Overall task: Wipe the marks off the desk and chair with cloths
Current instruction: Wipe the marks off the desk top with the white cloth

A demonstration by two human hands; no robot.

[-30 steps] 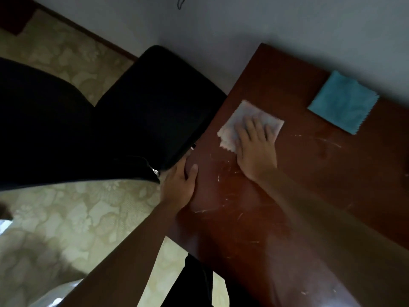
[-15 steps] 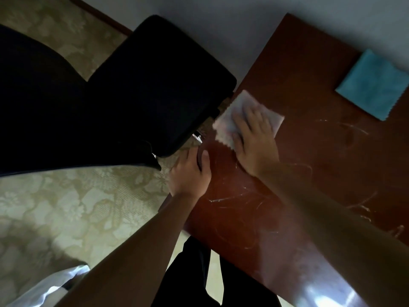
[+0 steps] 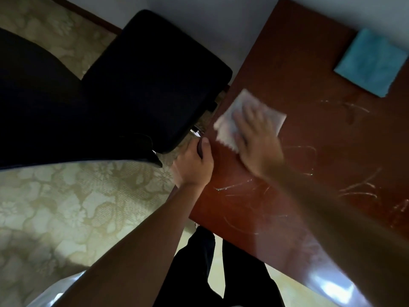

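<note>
Reddish-brown desk (image 3: pixel 298 69) fills the right side; the right hand (image 3: pixel 256 138), fingers flat, presses the white cloth (image 3: pixel 250 111), which has slid nearer the desk's left edge since a second ago, leaving pale marks (image 3: pixel 234 187) uncleared; the left hand (image 3: pixel 194 165) grips that edge; the blue cloth (image 3: pixel 371 63) lies apart.

Table (image 3: pixel 309 129): glossy reddish-brown wood finish, streaked with pale marks (image 3: pixel 234 187). White cloth (image 3: pixel 247 107): thin, matt fabric. Blue cloth (image 3: pixel 371 63): soft, napped fabric. Chair (image 3: pixel 155 80): matt black upholstery. Floor (image 3: pixel 77 207): floral-patterned, low sheen.
</note>
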